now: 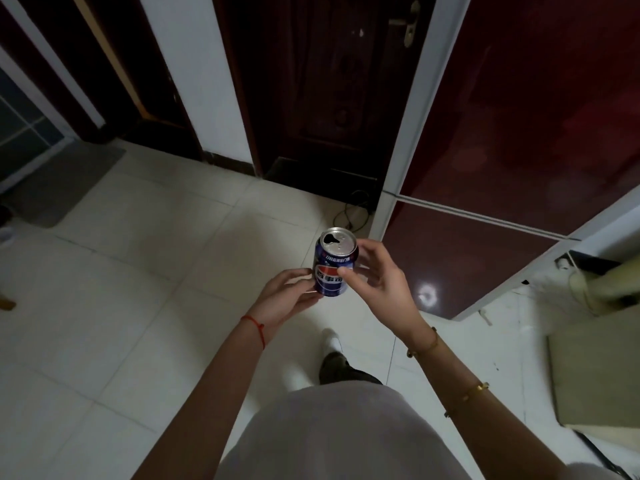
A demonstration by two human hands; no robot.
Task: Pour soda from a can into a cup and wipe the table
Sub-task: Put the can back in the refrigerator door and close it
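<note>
A blue soda can [333, 263] with a red, white and blue logo is held upright in front of me over the floor, and its top is open. My left hand [287, 297] cups the can from below and the left, fingers curled round its lower part. My right hand [375, 275] grips its right side, the thumb across the label and the fingers behind. No cup, cloth or table is in view.
I stand on a pale tiled floor [138, 271]. A dark red fridge [502, 168] is at the right, a dark wooden door [329, 91] ahead, a black cable [353, 213] on the floor, a grey mat [65, 181] at the left.
</note>
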